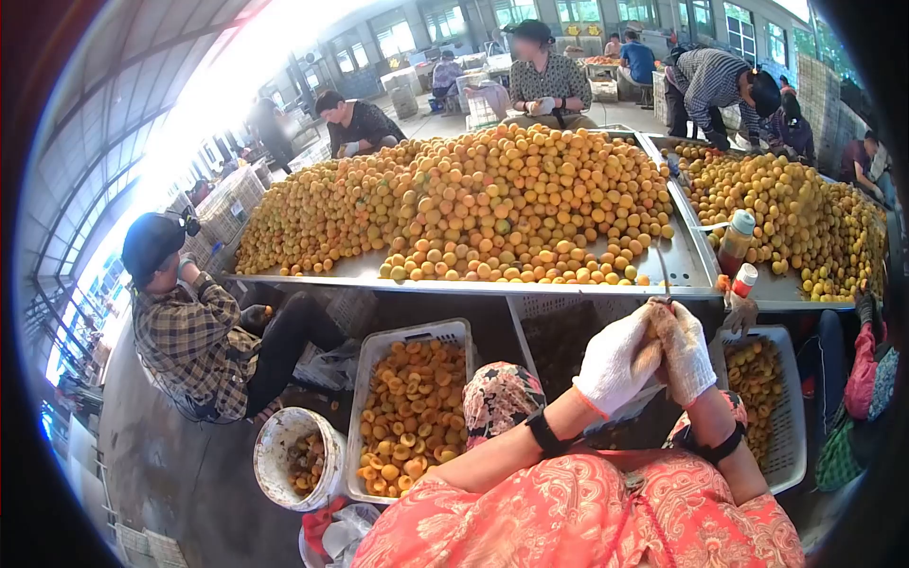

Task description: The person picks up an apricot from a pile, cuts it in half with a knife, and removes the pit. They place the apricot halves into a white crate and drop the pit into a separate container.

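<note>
My left hand (617,364) and my right hand (684,355), both in soiled white work gloves, are pressed together in front of my lap, just short of the metal table edge. Their fingers are closed, and I cannot tell what they hold. A thin dark strip (664,273) sticks up just above the fingertips. Beyond them, a large heap of whole apricots (530,194) covers the metal sorting table (684,248). Left of my knees, a white plastic crate (356,417) holds apricot halves (409,407).
A stained white bucket (331,464) with pits or scraps stands left of the crate. At right are another crate (793,426) of halves, a bottle (736,241) and a red-and-white container (744,280) at the table edge. A person (194,331) sits close at left; others work across the table.
</note>
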